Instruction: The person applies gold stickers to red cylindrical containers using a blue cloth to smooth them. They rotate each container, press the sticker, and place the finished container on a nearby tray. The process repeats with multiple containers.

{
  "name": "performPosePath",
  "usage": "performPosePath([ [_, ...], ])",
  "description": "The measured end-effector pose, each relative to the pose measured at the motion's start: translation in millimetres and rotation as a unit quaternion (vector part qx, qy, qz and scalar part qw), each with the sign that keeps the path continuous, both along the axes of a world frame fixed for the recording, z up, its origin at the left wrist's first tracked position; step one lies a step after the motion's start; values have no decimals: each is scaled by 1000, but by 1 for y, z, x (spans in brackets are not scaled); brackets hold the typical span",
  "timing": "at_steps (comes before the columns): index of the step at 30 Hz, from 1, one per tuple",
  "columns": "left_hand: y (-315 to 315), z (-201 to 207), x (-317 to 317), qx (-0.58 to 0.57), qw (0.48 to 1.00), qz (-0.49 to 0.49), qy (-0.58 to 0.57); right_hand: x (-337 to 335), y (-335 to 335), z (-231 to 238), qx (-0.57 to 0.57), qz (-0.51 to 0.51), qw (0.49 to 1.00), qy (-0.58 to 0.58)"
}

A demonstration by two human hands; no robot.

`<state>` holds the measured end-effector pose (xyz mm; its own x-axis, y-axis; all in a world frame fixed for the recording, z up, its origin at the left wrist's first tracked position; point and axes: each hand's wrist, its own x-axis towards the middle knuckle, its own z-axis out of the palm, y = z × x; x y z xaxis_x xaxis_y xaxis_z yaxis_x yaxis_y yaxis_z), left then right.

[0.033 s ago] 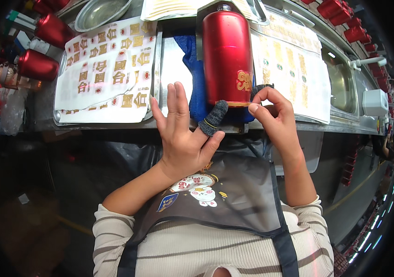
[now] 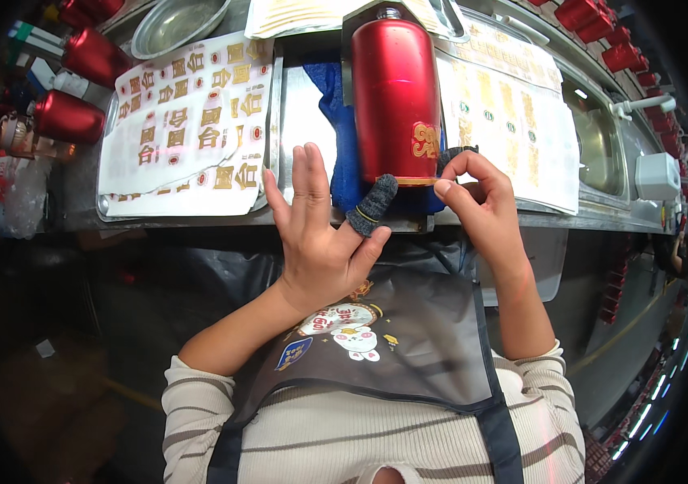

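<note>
A glossy red bottle (image 2: 396,97) lies on a blue cloth (image 2: 346,165), its dark neck away from me and its gold-rimmed base toward me. Gold raised lettering sits low on its right side. My left hand (image 2: 311,234) is open with fingers spread; its index finger, in a grey knit finger sleeve (image 2: 374,206), touches the left of the base rim. At the right end of that rim, my right hand (image 2: 485,194) has its thumb and curled fingers against the bottle. Another dark finger sleeve (image 2: 458,153) shows there, partly hidden.
Sheets of gold character stickers (image 2: 190,121) lie on a metal tray at left, more gold sticker sheets (image 2: 513,129) at right. Behind stands a metal bowl (image 2: 178,28). Red bottles (image 2: 69,114) line the left; a sink (image 2: 598,153) and white container (image 2: 656,176) are at right.
</note>
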<state>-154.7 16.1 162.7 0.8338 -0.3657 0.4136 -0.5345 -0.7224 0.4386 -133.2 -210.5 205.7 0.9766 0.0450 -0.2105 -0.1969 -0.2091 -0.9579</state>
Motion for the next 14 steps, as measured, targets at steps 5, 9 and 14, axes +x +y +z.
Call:
performPosePath([
  [5,5,11,4,43,999,-12,-7,-2,-4,-4,29,-11,999,-14],
  [9,4,15,4,63,998,-13,-6,-1,-3,-9,20,-19,999,-22],
  [14,1,18,9,76,997,-21,-19,2,-6,-11,38,-22,999,-10],
])
